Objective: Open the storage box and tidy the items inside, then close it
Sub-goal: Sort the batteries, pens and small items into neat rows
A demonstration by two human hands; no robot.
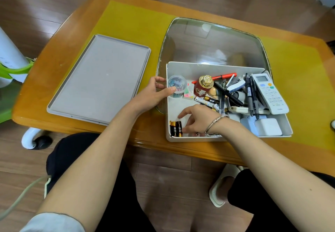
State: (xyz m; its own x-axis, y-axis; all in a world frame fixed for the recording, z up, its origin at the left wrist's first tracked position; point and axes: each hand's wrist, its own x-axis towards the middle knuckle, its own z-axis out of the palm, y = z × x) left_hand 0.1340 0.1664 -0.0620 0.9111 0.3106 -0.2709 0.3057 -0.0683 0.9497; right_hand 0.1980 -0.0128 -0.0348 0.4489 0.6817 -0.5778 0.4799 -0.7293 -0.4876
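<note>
The white storage box [183,68] sits open and cluttered, its grey lid [97,79] left on the table [45,79]. The left hand [154,94] grips its left wall; the right hand [197,121] seemingly pinches the batteries [175,128].

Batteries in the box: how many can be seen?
About 5, though more may be hidden: two black and gold batteries at the storage box's near-left corner by the right hand, and about three loose ones mid-box beside the pens.
</note>
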